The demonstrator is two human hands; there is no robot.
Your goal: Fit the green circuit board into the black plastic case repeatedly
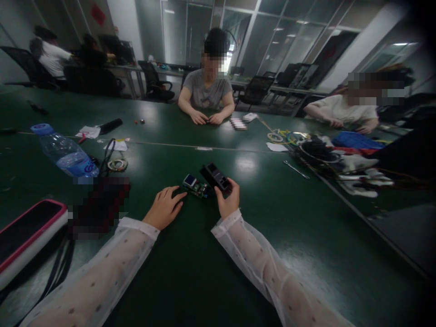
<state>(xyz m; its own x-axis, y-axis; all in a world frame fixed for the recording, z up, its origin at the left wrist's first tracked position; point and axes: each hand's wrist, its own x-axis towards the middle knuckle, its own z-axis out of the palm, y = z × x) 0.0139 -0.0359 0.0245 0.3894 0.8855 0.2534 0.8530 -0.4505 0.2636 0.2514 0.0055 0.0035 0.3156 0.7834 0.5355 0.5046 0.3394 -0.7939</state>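
Observation:
My right hand (229,199) grips a black plastic casing (218,177) by its near right end, tilted above the green table. The casing has small cut-outs on its face. Just left of it lies a small green circuit board (196,187) with a little square screen at its far left end. My left hand (165,204) rests palm down on the table, fingers spread, its index fingertip close beside the board. Whether that fingertip touches the board I cannot tell.
A water bottle (70,156), a cable coil (117,164) and a pink-edged white device (32,236) are at left. A wrench (295,169) and a heap of cables and gloves (344,159) lie right. Two people sit across the green table (272,213).

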